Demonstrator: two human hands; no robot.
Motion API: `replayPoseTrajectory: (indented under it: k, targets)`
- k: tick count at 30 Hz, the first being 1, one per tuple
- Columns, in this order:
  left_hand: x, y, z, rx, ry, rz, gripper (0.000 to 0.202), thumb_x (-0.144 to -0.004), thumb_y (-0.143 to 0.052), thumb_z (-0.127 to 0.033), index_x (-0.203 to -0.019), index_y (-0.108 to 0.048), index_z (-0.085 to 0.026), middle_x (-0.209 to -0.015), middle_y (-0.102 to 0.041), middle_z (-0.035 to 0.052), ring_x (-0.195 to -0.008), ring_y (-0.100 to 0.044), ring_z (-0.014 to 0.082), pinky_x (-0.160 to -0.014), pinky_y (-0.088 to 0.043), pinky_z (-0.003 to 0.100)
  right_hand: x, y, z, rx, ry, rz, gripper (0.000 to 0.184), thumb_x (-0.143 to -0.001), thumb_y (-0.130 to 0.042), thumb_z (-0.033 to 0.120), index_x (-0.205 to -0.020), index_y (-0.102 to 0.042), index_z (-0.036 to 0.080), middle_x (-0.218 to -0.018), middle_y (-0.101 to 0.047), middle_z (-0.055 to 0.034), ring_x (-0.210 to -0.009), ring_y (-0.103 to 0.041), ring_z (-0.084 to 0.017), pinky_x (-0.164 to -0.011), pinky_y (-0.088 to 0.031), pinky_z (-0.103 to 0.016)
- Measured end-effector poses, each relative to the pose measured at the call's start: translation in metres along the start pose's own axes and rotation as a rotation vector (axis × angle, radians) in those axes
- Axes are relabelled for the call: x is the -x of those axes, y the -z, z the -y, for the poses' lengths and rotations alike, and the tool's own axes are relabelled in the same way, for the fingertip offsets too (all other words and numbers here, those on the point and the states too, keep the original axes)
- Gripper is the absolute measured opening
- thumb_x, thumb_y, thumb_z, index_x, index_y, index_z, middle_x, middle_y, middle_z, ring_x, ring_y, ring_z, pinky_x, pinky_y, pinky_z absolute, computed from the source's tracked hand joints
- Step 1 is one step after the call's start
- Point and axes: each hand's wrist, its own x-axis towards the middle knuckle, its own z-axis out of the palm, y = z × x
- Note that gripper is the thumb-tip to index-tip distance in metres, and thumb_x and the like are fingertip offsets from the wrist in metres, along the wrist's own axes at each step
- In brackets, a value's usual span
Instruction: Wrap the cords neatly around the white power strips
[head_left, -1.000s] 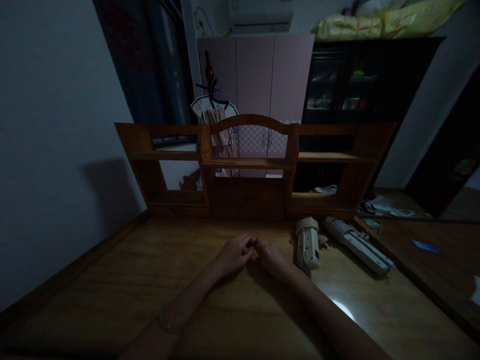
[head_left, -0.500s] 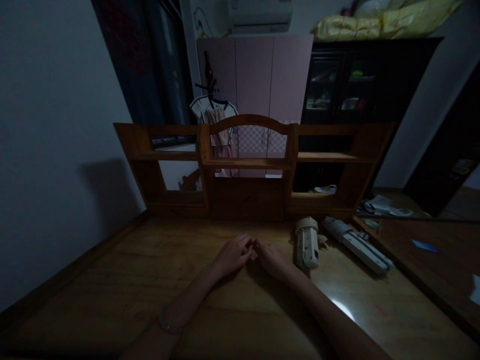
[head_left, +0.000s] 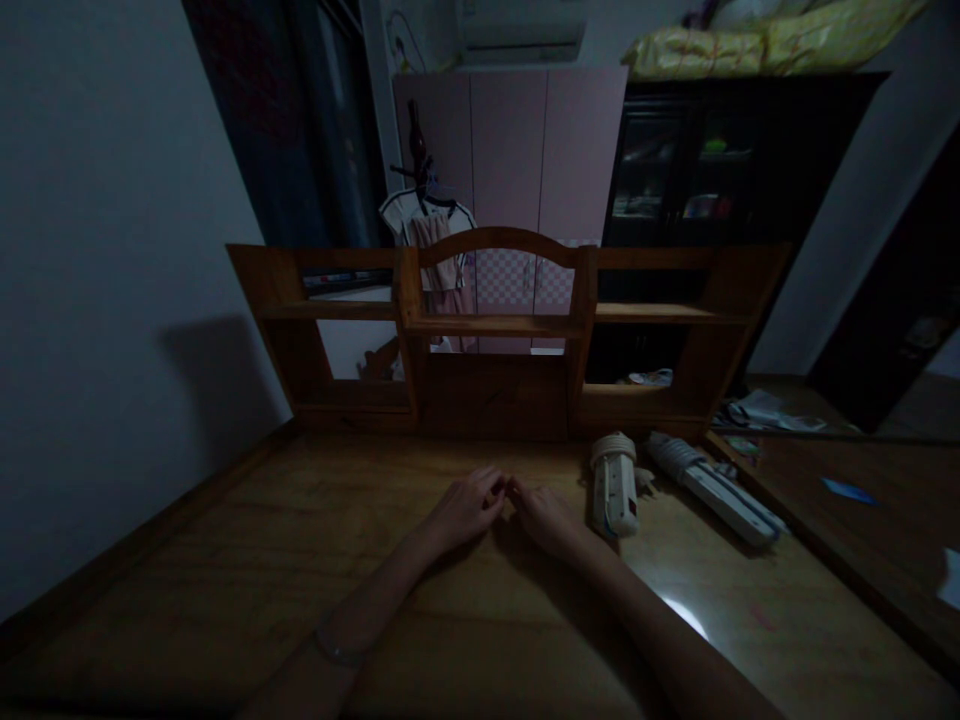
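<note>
My left hand point(head_left: 471, 503) rests low over the wooden desktop point(head_left: 420, 620), its fingers bent and drawn together at the tips. Coming from the other side, my right hand point(head_left: 546, 515) has its fingers closed too, and the fingertips of both hands meet or nearly meet. Anything pinched between them is too small and dark to make out. A bracelet point(head_left: 337, 650) circles my left wrist. To the right of my right hand lies a white power strip point(head_left: 616, 495) with its cord wound round one end. Beyond it is a longer power strip point(head_left: 724, 498), also cord-wrapped.
A wooden shelf unit point(head_left: 495, 325) stands along the desk's back edge. The wall point(head_left: 112, 300) borders the left side. At right, a lower brown surface point(head_left: 840, 530) carries a blue card point(head_left: 849, 490). Behind are a pink wardrobe point(head_left: 510, 150) and a dark cabinet point(head_left: 780, 170).
</note>
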Motion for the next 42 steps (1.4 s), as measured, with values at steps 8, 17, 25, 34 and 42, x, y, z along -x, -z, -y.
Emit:
replayPoseTrajectory:
  k: [8, 17, 25, 34, 42]
  targets:
    - [0.000, -0.002, 0.002, -0.009, 0.003, -0.015, 0.009, -0.088, -0.045, -0.020, -0.089, -0.054, -0.019, -0.090, -0.058, 0.0032, -0.083, -0.054, 0.0161, -0.074, -0.041, 0.026, 0.000, -0.001, 0.000, 0.016, 0.011, -0.015, 0.029, -0.093, -0.038, 0.019, -0.122, -0.044, 0.017, -0.092, -0.068, -0.0100, -0.078, -0.065, -0.021, -0.062, -0.032, -0.026]
    - [-0.005, -0.006, 0.021, 0.109, 0.185, -0.038, 0.025, -0.090, -0.044, -0.036, -0.097, -0.063, -0.020, -0.085, -0.066, 0.0024, -0.074, -0.058, 0.0153, -0.069, -0.038, 0.024, -0.003, -0.002, 0.003, 0.035, -0.230, -0.215, 0.022, -0.095, -0.042, 0.033, -0.111, -0.054, 0.024, -0.075, -0.069, -0.0033, -0.066, -0.063, -0.018, -0.054, -0.024, -0.025]
    - [-0.004, -0.006, 0.037, 0.097, 0.292, -0.019, 0.065, -0.091, -0.030, -0.057, -0.050, -0.057, -0.014, -0.045, -0.043, -0.0012, -0.044, -0.039, 0.0105, -0.052, -0.026, 0.024, 0.025, 0.079, -0.020, 0.200, -0.366, -0.682, 0.038, -0.097, -0.035, 0.039, -0.072, -0.055, 0.018, -0.070, -0.063, -0.0046, -0.064, -0.058, -0.014, -0.057, -0.026, -0.025]
    - [-0.002, -0.014, 0.036, 0.063, 0.210, -0.012, 0.051, -0.091, -0.037, -0.047, -0.057, -0.057, -0.015, -0.052, -0.045, -0.0011, -0.052, -0.041, 0.0114, -0.055, -0.022, 0.025, 0.080, 0.074, -0.065, 0.223, -0.691, -0.346, 0.047, -0.089, -0.041, 0.054, -0.115, -0.052, 0.016, -0.100, -0.064, -0.0134, -0.089, -0.063, -0.026, -0.068, -0.040, -0.030]
    - [0.001, -0.007, 0.033, 0.103, 0.149, -0.023, 0.024, -0.091, -0.034, -0.030, -0.089, -0.056, -0.019, -0.074, -0.059, 0.0004, -0.064, -0.051, 0.0129, -0.061, -0.031, 0.022, 0.073, 0.065, -0.069, 0.009, -0.814, -0.180, 0.062, -0.087, -0.042, 0.056, -0.132, -0.042, 0.014, -0.104, -0.066, -0.0159, -0.094, -0.064, -0.030, -0.074, -0.046, -0.035]
